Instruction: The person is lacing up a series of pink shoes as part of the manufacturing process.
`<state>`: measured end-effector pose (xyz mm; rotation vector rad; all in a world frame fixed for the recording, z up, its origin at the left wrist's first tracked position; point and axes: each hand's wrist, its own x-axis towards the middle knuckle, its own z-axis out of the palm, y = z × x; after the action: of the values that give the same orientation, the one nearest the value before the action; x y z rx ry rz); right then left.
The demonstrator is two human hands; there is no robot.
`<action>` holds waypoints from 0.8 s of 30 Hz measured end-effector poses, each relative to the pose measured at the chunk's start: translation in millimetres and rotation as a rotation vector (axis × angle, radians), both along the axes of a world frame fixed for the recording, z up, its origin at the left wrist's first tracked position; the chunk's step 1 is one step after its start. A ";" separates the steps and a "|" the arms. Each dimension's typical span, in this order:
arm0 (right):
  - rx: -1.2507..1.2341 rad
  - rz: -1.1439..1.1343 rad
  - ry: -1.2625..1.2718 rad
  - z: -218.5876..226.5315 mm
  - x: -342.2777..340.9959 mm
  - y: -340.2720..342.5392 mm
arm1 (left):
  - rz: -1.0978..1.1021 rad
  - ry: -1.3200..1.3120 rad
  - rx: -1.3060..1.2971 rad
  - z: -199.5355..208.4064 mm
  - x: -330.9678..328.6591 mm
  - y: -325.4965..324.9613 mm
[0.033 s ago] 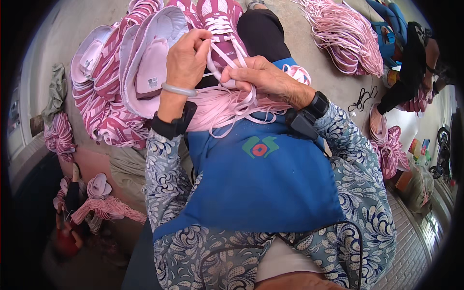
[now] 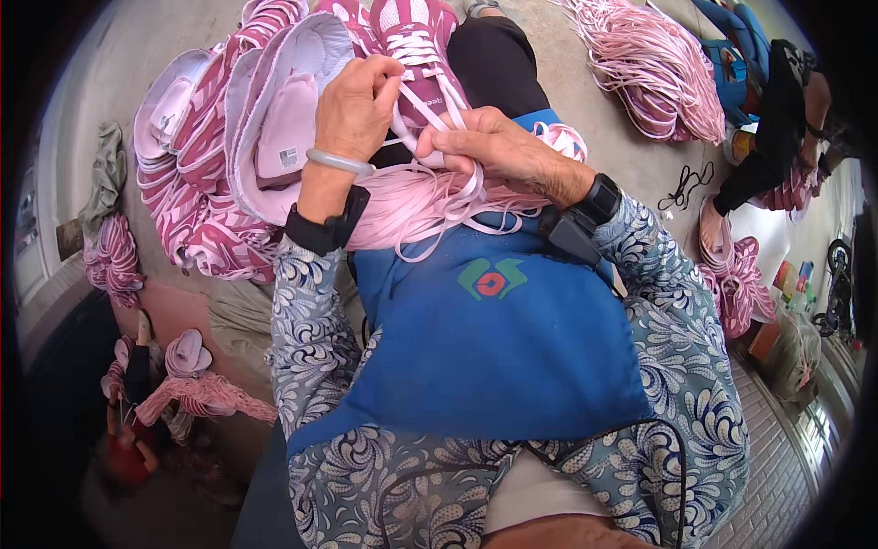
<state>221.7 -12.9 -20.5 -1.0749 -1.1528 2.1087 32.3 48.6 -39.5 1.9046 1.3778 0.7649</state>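
In front of me lies a maroon and pink sneaker (image 2: 423,112), its toe pointing away. A pale shoelace (image 2: 413,48) zigzags across its upper eyelets. My left hand (image 2: 355,108) is closed in a pinch at the left eyelet edge, on the lace there; its fingertips partly hide the spot. Lower and to the right, my right hand (image 2: 498,148) pinches a loose length of the same lace between thumb and forefinger, with a loop hanging below. A bundle of loose pink laces (image 2: 398,212) rests across my lap on the blue apron (image 2: 494,357).
Stacked pink shoe uppers (image 2: 206,206) crowd my left side. A big heap of pink laces (image 2: 645,69) lies on the floor at the far right. Another person's bare foot (image 2: 712,224) is near more pink uppers (image 2: 739,288). A person in red (image 2: 128,457) sits at lower left.
Almost nothing differs. My left hand and forearm have shifted very slightly; both hands keep their pinches.
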 end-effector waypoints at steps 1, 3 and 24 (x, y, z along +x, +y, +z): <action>0.038 0.032 -0.047 0.4 0.3 -0.2 | -0.113 0.210 0.137 -4.2 0.2 5.1; 0.024 0.024 -0.058 -2.6 2.4 -1.9 | -0.151 0.247 0.080 2.3 4.8 10.4; -0.034 0.031 0.086 22.2 26.4 8.9 | -0.131 0.064 0.004 -11.0 -7.7 14.1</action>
<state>248.0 -4.1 1.7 -0.9776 -1.1034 2.1831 24.6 62.7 -50.5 2.0154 1.2756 0.6485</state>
